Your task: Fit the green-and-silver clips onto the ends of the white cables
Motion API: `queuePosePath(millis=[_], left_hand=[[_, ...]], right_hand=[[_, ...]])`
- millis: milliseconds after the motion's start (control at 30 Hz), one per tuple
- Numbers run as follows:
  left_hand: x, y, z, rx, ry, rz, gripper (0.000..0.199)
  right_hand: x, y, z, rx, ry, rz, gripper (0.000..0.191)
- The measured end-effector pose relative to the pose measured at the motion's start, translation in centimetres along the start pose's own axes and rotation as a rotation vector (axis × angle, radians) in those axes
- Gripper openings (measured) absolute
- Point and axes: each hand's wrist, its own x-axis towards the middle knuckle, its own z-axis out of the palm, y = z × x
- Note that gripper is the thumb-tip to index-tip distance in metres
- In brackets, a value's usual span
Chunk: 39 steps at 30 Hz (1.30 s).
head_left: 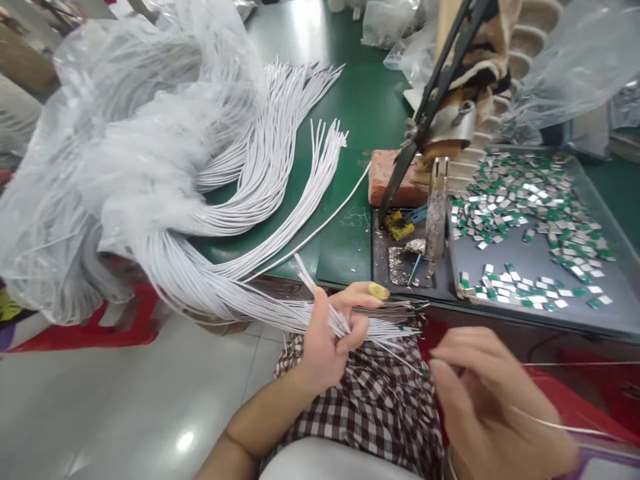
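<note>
My left hand (325,340) is closed around several white cables, its index finger stretched out with a yellow wrap on the tip. The cables come from a large bundle of white cables (200,280) at the left and run across the lap, where small green parts show at their ends. At the lower right, my right hand (495,400) is pinched closed, slightly blurred. A thin pale strand (560,424) passes by its palm; what the fingertips hold is too small to make out.
Plastic-wrapped cables (135,133) cover the left of the green table (365,100). A brick (387,177), a soldering iron (437,213) and a dark tray (410,283) stand right of centre. Beyond lies a tray (525,257) of small green-and-silver boards. A red stool (120,327) is below left.
</note>
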Motion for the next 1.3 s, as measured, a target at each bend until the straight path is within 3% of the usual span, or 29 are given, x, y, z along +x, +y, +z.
queuePosePath(millis=[67,133,200,333,467,600,733,867,1133,1300], left_hand=[[-0.4,-0.9,0.0,0.003,-0.069,0.026,0.063],[-0.8,-1.7,-0.2,0.070,-0.127,0.060,0.062],[-1.0,-2.1,-0.4,0.189,-0.172,0.070,0.070],[-0.6,-1.3,-0.4,0.488,-0.233,0.177,0.077],[0.5,-0.1,0.1,0.757,-0.332,0.287,0.086],[1.0,0.8,0.3,0.811,-0.298,0.249,0.043],[1.0,1.6,0.3,0.790,-0.255,0.306,0.027],[0.9,2.1,0.5,0.829,-0.255,0.308,0.022],[0.8,2.3,1.0,0.903,-0.252,0.280,0.031],[1.4,2.1,0.8,0.898,-0.254,0.330,0.022]], right_hand=[[0.3,-0.3,1.3,-0.043,-0.149,-0.122,0.022],[0.8,-0.3,2.4,-0.108,-0.219,-0.211,0.017],[1.2,-0.1,3.1,-0.117,-0.220,-0.243,0.011],[1.1,0.2,2.7,-0.022,-0.196,-0.179,0.017],[0.6,0.6,1.8,0.059,-0.076,-0.084,0.023],[0.6,0.9,1.9,0.113,0.061,-0.008,0.027],[1.1,0.7,2.1,0.158,0.064,0.038,0.025],[1.7,0.3,2.0,0.199,0.018,0.079,0.027],[1.9,0.0,1.4,0.254,0.023,0.158,0.026],[2.4,-0.3,1.0,0.301,-0.073,0.303,0.016]])
